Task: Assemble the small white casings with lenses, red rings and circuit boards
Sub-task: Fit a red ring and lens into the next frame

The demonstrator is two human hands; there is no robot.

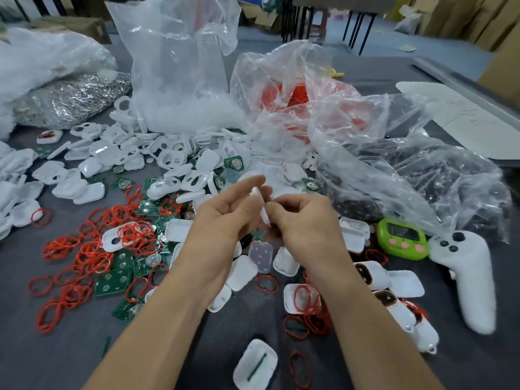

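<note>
Meeting above the middle of the grey table (42, 361), two bare forearms reach forward from the bottom edge with the wrists lifted off the surface; the left hand (222, 218) is turned with its back to the camera, its fingers curled inward and the forefinger stretched a little higher than the rest; between the hands stands a small white plastic casing (263, 209), seen edge-on and tilted, its upper end beside the left fingertips; the left fingers and thumb pinch it along one side; the right hand (309, 223) faces it with knuckles up and fingers bunched tightly, their tips pressed on the casing's lower end, though blur hides exactly how they meet it; just below the hands a translucent rounded-square plastic piece (260, 256) lies flat on the table; loose thin red rings (84, 249) and flat green circuit boards (112, 282) are strewn to the left, with a heap of white casing halves (126, 156) behind them; crumpled clear plastic bags (365, 142) stand at the back; to the right sit a lime-green digital timer (402, 239) and a white handheld controller (464, 277).
</note>
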